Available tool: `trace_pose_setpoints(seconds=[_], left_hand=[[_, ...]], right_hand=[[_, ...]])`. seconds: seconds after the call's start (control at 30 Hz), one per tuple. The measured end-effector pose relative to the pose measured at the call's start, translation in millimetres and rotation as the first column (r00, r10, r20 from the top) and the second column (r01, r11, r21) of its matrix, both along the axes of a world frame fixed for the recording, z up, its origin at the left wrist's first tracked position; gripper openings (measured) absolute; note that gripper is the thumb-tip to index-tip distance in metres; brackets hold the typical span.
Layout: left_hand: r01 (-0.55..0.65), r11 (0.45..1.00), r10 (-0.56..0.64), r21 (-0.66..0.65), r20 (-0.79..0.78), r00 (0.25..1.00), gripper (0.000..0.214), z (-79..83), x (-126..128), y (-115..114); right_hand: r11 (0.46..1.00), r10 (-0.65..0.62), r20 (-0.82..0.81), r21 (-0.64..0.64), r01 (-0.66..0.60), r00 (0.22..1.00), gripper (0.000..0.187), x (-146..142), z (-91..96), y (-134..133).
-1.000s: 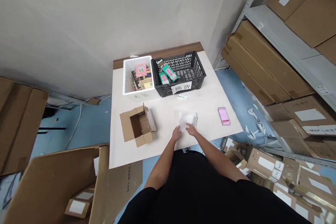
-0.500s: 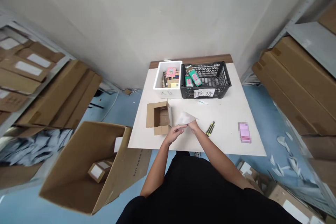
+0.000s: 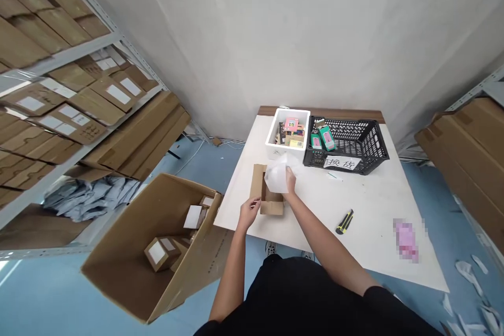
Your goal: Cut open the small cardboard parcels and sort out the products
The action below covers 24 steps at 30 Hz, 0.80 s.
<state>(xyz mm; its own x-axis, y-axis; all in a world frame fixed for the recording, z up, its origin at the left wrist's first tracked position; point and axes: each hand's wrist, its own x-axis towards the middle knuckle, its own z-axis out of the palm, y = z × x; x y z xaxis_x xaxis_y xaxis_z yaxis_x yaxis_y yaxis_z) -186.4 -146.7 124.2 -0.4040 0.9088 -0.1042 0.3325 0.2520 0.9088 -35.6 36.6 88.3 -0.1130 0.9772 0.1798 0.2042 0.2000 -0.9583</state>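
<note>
A small open cardboard box (image 3: 262,189) lies near the left edge of the white table (image 3: 366,210). My right hand (image 3: 290,181) pinches a white paper or plastic sheet (image 3: 277,177) and holds it over the box opening. My left hand (image 3: 249,211) rests at the box's near left corner, fingers curled against its flap. Farther right, a yellow-and-black utility knife (image 3: 344,222) lies on the table, away from both hands.
A white bin (image 3: 275,131) and a black crate (image 3: 366,149) with small packaged items stand at the table's back. A pink item (image 3: 407,240) lies at the right. A large open carton (image 3: 153,241) with small boxes sits on the floor left. Shelves of cardboard boxes line both sides.
My head has turned left. My right hand lifted the white sheet off the table and carried it left over the small box; my left hand moved to the box's corner. The knife stayed put.
</note>
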Motion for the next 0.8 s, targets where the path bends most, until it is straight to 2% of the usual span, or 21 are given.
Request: trace_pose_setpoints(seconds=[0.03,0.07,0.1,0.17,0.2,0.23,0.3,0.4,0.47,0.5,0.57,0.67,0.73,0.8], left_hand=[[0.022,1.0,-0.022,0.002,0.008,1.0,0.033,-3.3,-3.0,-1.8],[0.045,0.999,-0.045,0.004,0.014,0.999,0.032,-6.1,-6.3,-3.7],[0.069,0.998,-0.069,0.004,0.016,0.997,0.032,-8.7,-10.3,-5.6],[0.118,0.993,-0.118,0.003,0.014,0.993,0.032,-13.3,-21.6,-9.0],[0.141,0.99,-0.142,0.003,0.013,0.99,0.033,-15.7,-28.7,-9.8],[0.162,0.987,-0.162,0.005,0.011,0.987,0.033,-18.1,-36.4,-9.7],[0.197,0.98,-0.197,0.008,0.004,0.98,0.033,-23.8,-51.0,-5.1],[0.265,0.964,-0.265,0.005,-0.029,0.964,0.032,-33.8,-62.1,14.5],[0.338,0.941,-0.337,-0.006,-0.086,0.937,0.034,-41.4,-58.7,32.5],[0.372,0.928,-0.371,-0.019,-0.125,0.92,0.038,-45.8,-54.2,41.2],[0.417,0.905,-0.426,-0.087,-0.194,0.884,0.051,-56.9,-41.6,54.2],[0.452,0.863,-0.497,-0.226,-0.225,0.838,0.066,-80.5,-21.6,57.3],[0.47,0.851,-0.518,-0.233,-0.231,0.823,0.055,-98.1,-11.8,49.7],[0.464,0.868,-0.496,-0.176,-0.247,0.833,0.034,-111.2,-6.3,39.6]], right_hand=[[0.997,0.075,0.147,-0.022,-0.073,0.986,0.013,-11.5,-3.2,-2.1],[0.984,0.177,0.314,-0.074,-0.161,0.933,0.014,-21.5,-8.1,-6.2],[0.959,0.284,0.461,-0.151,-0.241,0.841,0.019,-29.9,-14.4,-12.2],[0.897,0.442,0.603,-0.3,-0.326,0.664,0.035,-40.6,-29.6,-28.9],[0.879,0.477,0.622,-0.345,-0.329,0.621,0.041,-42.6,-37.3,-38.6],[0.879,0.477,0.634,-0.362,-0.311,0.609,0.044,-42.5,-44.5,-48.4],[0.913,0.406,0.669,-0.321,-0.25,0.623,0.047,-35.9,-55.8,-66.6],[0.98,0.194,0.727,-0.114,-0.162,0.659,0.051,-14.1,-62.9,-86.6],[0.992,0.096,0.754,-0.02,-0.124,0.649,0.055,4.1,-63.1,-95.0],[0.994,0.086,0.772,-0.023,-0.107,0.63,0.059,12.9,-62.9,-98.4],[0.991,0.134,0.802,-0.115,-0.071,0.582,0.069,28.1,-64.4,-105.0],[0.963,0.239,0.786,-0.266,-0.037,0.57,0.073,40.8,-73.9,-117.1],[0.966,0.214,0.768,-0.257,-0.016,0.603,0.062,41.6,-83.1,-126.1],[0.98,0.13,0.764,-0.198,0.038,0.632,0.043,38.1,-89.8,-134.0]])
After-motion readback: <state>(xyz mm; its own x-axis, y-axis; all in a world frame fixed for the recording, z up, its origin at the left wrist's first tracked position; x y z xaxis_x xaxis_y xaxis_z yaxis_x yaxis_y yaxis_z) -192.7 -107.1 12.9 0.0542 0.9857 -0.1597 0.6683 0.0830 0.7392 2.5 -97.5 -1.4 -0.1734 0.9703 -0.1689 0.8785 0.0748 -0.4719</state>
